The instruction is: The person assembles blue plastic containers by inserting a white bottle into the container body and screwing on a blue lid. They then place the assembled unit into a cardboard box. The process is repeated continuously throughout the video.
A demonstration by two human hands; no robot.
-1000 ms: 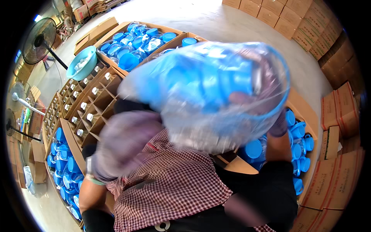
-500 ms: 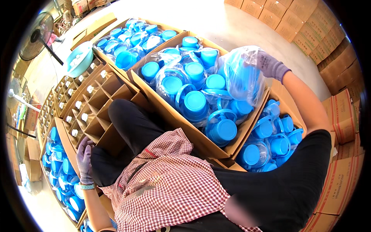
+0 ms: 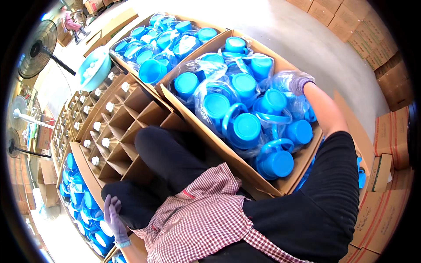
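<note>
The right hand (image 3: 299,83), in a pale purple glove, sits in the upper right of the frame at the far edge of a large cardboard box (image 3: 206,131) that fills the centre. Its fingers curl into the clear plastic bag (image 3: 280,85) wrapped around blue lidded containers (image 3: 247,127); how tightly they close on the plastic cannot be told, since the bag hides the fingertips. The containers lie just left of and below this hand, packed close together, their round blue lids facing up and looped handles showing through the wrap.

The left hand (image 3: 115,217), also gloved, is at the lower left of the frame, fingers loosely spread and holding nothing, resting at the edge of a dark trouser knee (image 3: 131,201). Just left of it lies another box of bagged blue containers (image 3: 83,206).

Between the two hands runs a cardboard box with divider cells (image 3: 131,118), some holding small white-capped items. A second open box of blue containers (image 3: 162,48) stands in the upper centre, and a turquoise bowl (image 3: 94,68) at its left.
</note>
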